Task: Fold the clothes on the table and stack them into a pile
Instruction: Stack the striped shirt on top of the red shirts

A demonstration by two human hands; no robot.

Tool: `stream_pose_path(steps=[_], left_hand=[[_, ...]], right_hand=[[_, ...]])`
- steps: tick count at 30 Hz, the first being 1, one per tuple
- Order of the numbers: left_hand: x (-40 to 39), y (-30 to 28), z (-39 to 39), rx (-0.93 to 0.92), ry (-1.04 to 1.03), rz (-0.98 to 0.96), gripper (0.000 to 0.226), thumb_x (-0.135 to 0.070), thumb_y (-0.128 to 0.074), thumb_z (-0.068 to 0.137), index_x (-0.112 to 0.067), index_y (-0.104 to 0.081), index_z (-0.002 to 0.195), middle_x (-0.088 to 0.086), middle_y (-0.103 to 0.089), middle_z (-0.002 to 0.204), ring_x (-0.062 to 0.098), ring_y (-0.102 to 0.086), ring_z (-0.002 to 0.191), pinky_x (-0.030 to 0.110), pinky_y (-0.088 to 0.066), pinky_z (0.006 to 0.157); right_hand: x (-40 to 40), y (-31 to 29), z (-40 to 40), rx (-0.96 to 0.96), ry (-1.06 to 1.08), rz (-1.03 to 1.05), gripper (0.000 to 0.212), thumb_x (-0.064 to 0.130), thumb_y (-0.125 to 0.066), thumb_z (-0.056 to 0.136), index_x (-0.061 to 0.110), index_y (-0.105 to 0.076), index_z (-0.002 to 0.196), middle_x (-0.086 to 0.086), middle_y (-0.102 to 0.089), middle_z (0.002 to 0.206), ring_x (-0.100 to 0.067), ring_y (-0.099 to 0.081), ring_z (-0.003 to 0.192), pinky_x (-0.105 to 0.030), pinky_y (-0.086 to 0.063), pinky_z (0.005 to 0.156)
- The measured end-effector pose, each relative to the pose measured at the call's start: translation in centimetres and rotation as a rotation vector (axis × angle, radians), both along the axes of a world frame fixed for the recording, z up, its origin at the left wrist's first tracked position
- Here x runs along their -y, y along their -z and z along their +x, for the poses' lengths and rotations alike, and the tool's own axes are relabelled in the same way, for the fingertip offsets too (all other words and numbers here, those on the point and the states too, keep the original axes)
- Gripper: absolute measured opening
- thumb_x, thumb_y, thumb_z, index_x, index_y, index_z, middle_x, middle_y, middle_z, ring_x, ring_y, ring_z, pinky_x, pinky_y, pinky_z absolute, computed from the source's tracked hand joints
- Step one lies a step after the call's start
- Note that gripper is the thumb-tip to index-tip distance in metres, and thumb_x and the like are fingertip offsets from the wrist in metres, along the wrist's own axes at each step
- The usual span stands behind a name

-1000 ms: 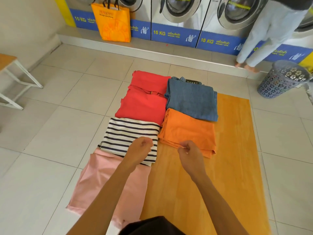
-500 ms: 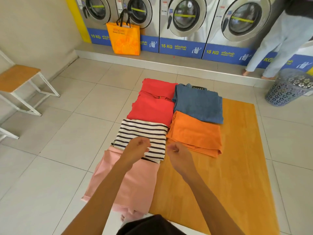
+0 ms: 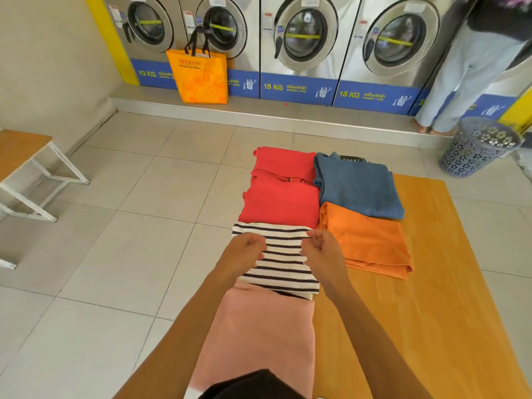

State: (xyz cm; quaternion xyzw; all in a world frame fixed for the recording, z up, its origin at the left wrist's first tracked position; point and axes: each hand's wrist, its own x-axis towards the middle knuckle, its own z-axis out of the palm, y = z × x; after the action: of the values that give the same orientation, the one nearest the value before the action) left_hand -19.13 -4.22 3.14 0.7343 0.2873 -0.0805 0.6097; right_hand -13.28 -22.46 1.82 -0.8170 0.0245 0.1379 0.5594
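- Five folded garments lie side by side on the table [image 3: 449, 298], none stacked yet.
- We curl the fingers of our left hand [image 3: 247, 250] and right hand [image 3: 318, 249] onto the far part of the striped shirt [image 3: 280, 266], seemingly pinching it to lift it.
- It overlaps the pink garment [image 3: 259, 338], beside the orange one [image 3: 371, 243], so we judge stacking comes next.

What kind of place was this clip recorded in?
Most likely a self-service laundromat: a row of front-loading washing machines with 10 KG and 15 KG capacity labels, and a laundry basket on the tiled floor.
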Motion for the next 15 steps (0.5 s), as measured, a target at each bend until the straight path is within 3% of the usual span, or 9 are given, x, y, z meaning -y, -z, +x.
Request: stream_pose_path(steps=[8, 15], left_hand=[[-5.8, 0.5, 1.7, -0.025, 0.120, 0.013, 0.011, -0.025, -0.057, 0.091, -0.027, -0.067, 0.097, -0.004, -0.070, 0.107, 0.012, -0.070, 0.095, 0.040, -0.057, 0.092], [-8.3, 1.6, 4.5, -0.079, 0.124, -0.040, 0.016, -0.023, -0.059, 0.093, -0.021, -0.067, 0.107, 0.000, -0.072, 0.107, 0.016, -0.070, 0.096, 0.036, -0.057, 0.089]], right_hand=[[-2.1, 0.0, 0.1, -0.006, 0.126, -0.026, 0.021, 0.017, -0.057, 0.097, 0.021, -0.058, 0.117, -0.012, -0.069, 0.098, -0.033, -0.069, 0.093, -0.055, -0.060, 0.079], [-1.8, 0.5, 3.2, -0.043, 0.152, -0.091, 0.025, 0.020, -0.057, 0.092, 0.020, -0.063, 0.117, 0.000, -0.070, 0.101, -0.023, -0.069, 0.095, -0.047, -0.061, 0.084]])
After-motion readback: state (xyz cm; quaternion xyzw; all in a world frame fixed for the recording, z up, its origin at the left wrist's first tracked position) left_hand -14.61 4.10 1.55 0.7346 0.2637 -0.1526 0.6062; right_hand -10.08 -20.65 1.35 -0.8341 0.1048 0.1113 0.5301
